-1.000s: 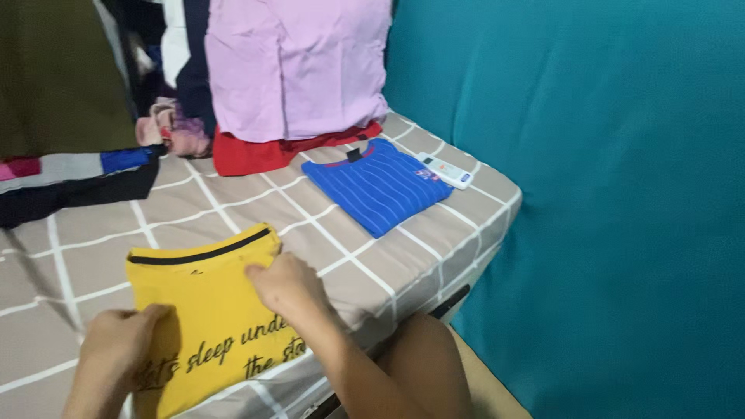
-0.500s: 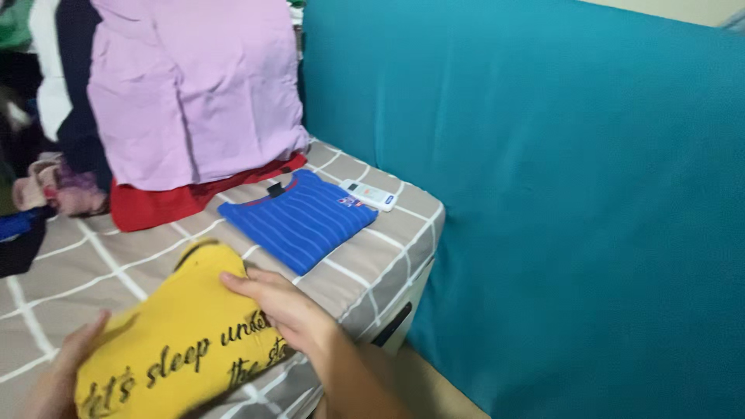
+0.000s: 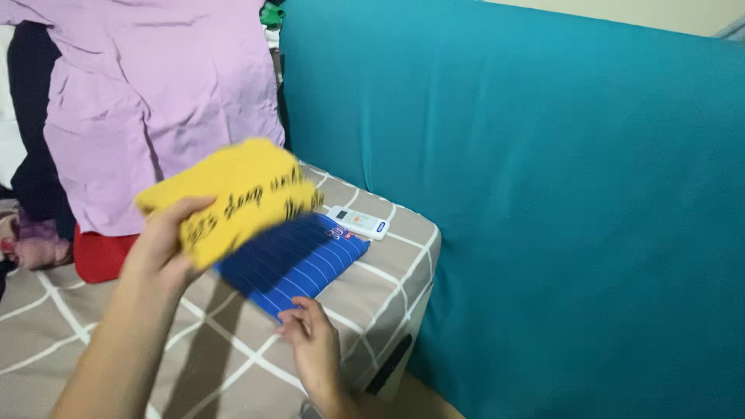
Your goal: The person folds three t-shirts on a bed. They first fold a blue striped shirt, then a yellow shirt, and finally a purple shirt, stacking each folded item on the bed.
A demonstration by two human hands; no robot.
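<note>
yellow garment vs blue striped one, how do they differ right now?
The yellow garment is lifted off the bed in the left hand; the blue striped garment lies flat on the checked bedsheet, the right hand touching its near edge. The yellow garment carries dark lettering; the blue striped garment has thin pale stripes. The yellow garment is motion-blurred; the blue striped garment is sharp. Both are folded.

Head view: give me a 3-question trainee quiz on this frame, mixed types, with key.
1. True or false: the left hand holds the folded yellow garment lifted above the bed.
2. The right hand touches which item? A) white remote B) blue striped garment C) lilac shirt
3. Fill in: the white remote lies beside the blue striped garment near the bed's ____ .

Key: 1 true; 2 B; 3 corner
</note>
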